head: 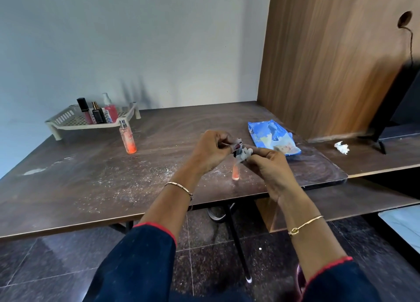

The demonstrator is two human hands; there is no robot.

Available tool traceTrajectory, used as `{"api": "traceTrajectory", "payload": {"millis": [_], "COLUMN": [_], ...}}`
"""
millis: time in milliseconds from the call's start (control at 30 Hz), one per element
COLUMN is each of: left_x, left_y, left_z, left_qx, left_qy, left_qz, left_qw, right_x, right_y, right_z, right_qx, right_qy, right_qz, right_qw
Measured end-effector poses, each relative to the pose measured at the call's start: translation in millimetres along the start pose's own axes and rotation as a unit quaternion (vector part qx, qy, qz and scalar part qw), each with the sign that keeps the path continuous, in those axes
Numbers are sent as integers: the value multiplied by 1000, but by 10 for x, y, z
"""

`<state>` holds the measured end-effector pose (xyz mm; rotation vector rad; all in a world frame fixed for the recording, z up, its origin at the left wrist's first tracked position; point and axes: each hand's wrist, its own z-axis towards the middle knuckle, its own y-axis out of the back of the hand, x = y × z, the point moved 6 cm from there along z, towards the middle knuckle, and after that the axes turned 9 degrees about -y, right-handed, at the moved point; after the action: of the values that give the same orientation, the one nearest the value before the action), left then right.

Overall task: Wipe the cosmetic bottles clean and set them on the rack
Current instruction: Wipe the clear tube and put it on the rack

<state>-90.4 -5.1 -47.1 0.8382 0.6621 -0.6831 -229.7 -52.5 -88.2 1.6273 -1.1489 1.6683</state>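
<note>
My left hand (211, 150) pinches a small dark cosmetic bottle (237, 148) above the middle of the brown table (91, 183). My right hand (269, 165) presses a crumpled white wipe (245, 154) against that bottle. Below my hands a small orange bottle (235, 173) stands on the table, partly hidden. A taller orange spray bottle (128, 140) stands upright further left. The beige plastic rack (66, 120) sits at the far left corner and holds several bottles (97, 112) standing upright.
A blue wet-wipe pack (272, 137) lies to the right of my hands. A used crumpled tissue (342, 147) lies on the lower wooden shelf at right, near a black stand (381, 129). White dust speckles the tabletop. A wooden panel rises at the back right.
</note>
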Motion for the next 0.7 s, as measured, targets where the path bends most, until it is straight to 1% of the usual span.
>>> {"api": "traceTrajectory", "payload": {"millis": [67,100,167,233,300,367,433,467,500,533,600,667,700], "left_x": [-14,-27,-54,-60,-54,-48,-49,-49,-42,-25,2,11,-7], "left_y": [5,8,19,27,18,8,0,-2,-3,0,18,50,66], "left_z": [-7,-17,-36,-41,-45,-39,-31,-26,-25,-28,-49,-89,-112], "left_qx": [-3,-6,-16,-21,-21,-29,-36,-37,-37,-37,-45,-64,-74], "left_qy": [-1,-2,-4,-1,6,8,3,0,0,2,4,8,9], "left_qz": [-2,-6,-3,0,-2,7,23,30,32,28,6,-28,-48], "left_qw": [1000,1000,1000,1000,1000,1000,999,999,999,999,999,998,996], "right_x": [27,4,-74,-153,-237,-321,-355,-353,-366,-376,-367,-292,-239], "right_y": [-31,-37,-20,24,56,41,36,40,57,65,45,-26,-81], "right_z": [-33,-41,-14,25,-3,-54,-58,-33,8,37,68,70,68], "right_qx": [-4,-20,-87,-172,-229,-235,-230,-224,-215,-201,-176,-152,-133], "right_qy": [34,54,91,94,70,69,85,80,65,47,44,86,98], "right_qz": [-27,-50,-131,-247,-354,-408,-435,-438,-424,-392,-287,-169,-117], "right_qw": [999,997,983,949,904,879,867,867,878,896,941,970,979]}}
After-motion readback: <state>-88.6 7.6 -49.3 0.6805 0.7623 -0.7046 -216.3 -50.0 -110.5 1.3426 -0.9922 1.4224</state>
